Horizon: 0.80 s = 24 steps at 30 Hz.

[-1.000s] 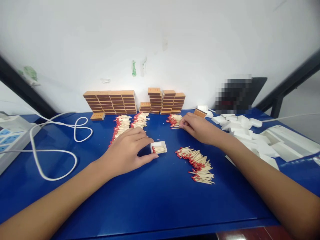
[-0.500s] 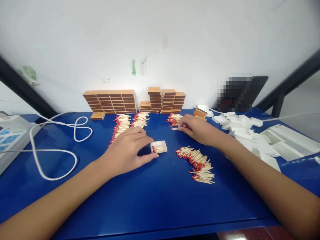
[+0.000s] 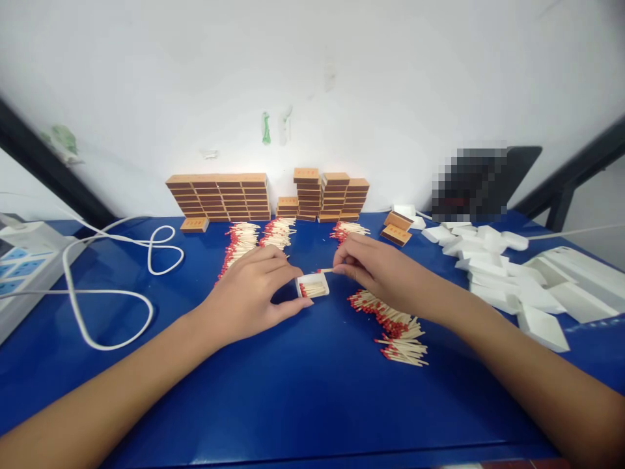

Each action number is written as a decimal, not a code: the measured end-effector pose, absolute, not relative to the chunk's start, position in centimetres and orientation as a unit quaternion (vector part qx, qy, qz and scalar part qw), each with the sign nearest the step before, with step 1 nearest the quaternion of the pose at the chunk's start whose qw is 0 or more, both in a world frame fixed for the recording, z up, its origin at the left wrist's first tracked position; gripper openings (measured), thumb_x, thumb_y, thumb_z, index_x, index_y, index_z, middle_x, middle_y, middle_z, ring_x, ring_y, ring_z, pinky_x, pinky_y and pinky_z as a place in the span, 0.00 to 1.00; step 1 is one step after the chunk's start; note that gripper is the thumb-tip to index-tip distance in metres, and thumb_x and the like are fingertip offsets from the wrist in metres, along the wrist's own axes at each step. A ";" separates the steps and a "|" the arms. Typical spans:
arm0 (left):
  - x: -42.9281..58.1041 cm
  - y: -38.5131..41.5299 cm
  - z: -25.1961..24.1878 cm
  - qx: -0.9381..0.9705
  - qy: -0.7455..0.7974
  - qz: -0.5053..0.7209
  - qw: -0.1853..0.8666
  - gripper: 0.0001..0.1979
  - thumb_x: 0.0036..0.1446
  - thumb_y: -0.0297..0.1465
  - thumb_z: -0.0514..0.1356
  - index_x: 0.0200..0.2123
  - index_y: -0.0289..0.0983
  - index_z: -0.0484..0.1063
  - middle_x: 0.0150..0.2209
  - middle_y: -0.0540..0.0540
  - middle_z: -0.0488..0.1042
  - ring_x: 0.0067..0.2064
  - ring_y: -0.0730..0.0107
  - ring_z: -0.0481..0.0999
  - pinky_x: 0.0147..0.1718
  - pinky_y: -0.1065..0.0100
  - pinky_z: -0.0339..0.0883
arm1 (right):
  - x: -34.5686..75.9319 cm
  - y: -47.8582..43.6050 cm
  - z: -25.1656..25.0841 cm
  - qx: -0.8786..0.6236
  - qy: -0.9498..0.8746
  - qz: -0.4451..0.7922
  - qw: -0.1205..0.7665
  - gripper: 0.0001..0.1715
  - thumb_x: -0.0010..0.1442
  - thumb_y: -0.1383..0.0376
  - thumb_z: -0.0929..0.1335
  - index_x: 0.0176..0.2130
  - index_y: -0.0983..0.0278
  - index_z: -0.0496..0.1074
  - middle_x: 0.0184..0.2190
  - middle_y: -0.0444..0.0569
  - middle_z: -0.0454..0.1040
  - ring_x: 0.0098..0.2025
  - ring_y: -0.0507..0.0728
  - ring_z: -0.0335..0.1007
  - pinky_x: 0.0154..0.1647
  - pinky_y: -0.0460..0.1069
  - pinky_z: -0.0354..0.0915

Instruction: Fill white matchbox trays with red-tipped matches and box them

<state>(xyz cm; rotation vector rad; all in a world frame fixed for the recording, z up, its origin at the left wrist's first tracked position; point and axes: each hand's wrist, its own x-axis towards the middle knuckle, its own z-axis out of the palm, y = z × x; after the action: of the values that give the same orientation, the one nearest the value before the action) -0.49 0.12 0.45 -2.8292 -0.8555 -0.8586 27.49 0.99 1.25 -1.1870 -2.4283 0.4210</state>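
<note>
Thumb and fingers of my left hand [image 3: 258, 286] grip the left end of a small white matchbox tray [image 3: 319, 279] on the blue table. Several red-tipped matches [image 3: 312, 290] lie inside it. Just above the tray's right rim, my right hand [image 3: 364, 264] pinches a single match [image 3: 325, 270], its red head pointing left. Beneath and in front of my right hand spreads a curved pile of matches [image 3: 400, 348]. Another match pile [image 3: 349, 229] lies behind it. Two more rows of matches [image 3: 241, 241] stretch behind my left hand, which partly hides them.
Stacked matchboxes [image 3: 219, 195] stand along the wall, with shorter stacks [image 3: 306, 192] beside them. Two loose matchboxes [image 3: 396, 234] and a heap of white trays [image 3: 488, 260] lie at right. A white cable [image 3: 146, 312] loops at left near a power strip [image 3: 24, 267].
My right hand has come left and nearer from the back match pile, bringing one match to the tray. My left hand stays on the tray. The view has shifted slightly.
</note>
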 end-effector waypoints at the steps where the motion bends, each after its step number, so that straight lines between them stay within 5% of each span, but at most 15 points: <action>1: -0.5 0.1 0.4 -0.919 -0.279 -0.279 0.031 0.14 0.64 0.40 0.70 0.44 0.35 0.81 0.36 0.43 0.81 0.43 0.57 0.80 0.44 0.57 0.77 | 27.1 0.7 1.3 -0.422 -0.871 0.153 0.201 0.08 0.75 0.64 0.64 0.41 0.60 0.70 0.41 0.50 0.74 0.38 0.57 0.71 0.37 0.51 0.64; 10: -0.1 -0.2 0.4 -0.919 -0.266 -0.287 0.041 0.16 0.64 0.41 0.70 0.45 0.34 0.80 0.37 0.43 0.81 0.43 0.57 0.80 0.45 0.57 0.78 | 25.2 -0.8 -0.1 -0.399 -0.890 0.103 0.195 0.04 0.73 0.68 0.66 0.43 0.62 0.71 0.44 0.51 0.75 0.38 0.57 0.74 0.38 0.51 0.66; 19: -0.4 0.0 0.3 -0.919 -0.265 -0.289 0.038 0.16 0.64 0.41 0.70 0.46 0.34 0.80 0.37 0.42 0.82 0.45 0.56 0.81 0.46 0.56 0.78 | 29.8 3.5 0.7 -0.421 -0.855 0.062 0.296 0.06 0.71 0.64 0.68 0.42 0.61 0.77 0.39 0.51 0.76 0.37 0.57 0.72 0.39 0.52 0.65; 24: -0.4 0.0 0.4 -0.920 -0.265 -0.287 0.032 0.16 0.65 0.41 0.69 0.46 0.34 0.81 0.37 0.42 0.81 0.43 0.56 0.81 0.44 0.57 0.77 | 33.3 6.3 0.1 -0.466 -0.848 0.026 0.251 0.06 0.66 0.62 0.71 0.40 0.61 0.78 0.37 0.52 0.76 0.38 0.61 0.72 0.41 0.54 0.65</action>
<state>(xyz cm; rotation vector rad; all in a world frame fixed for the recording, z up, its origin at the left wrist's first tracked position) -0.43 0.05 0.38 -2.8327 -0.8166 -0.8843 33.29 6.30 0.06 -1.2691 -2.3061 0.0707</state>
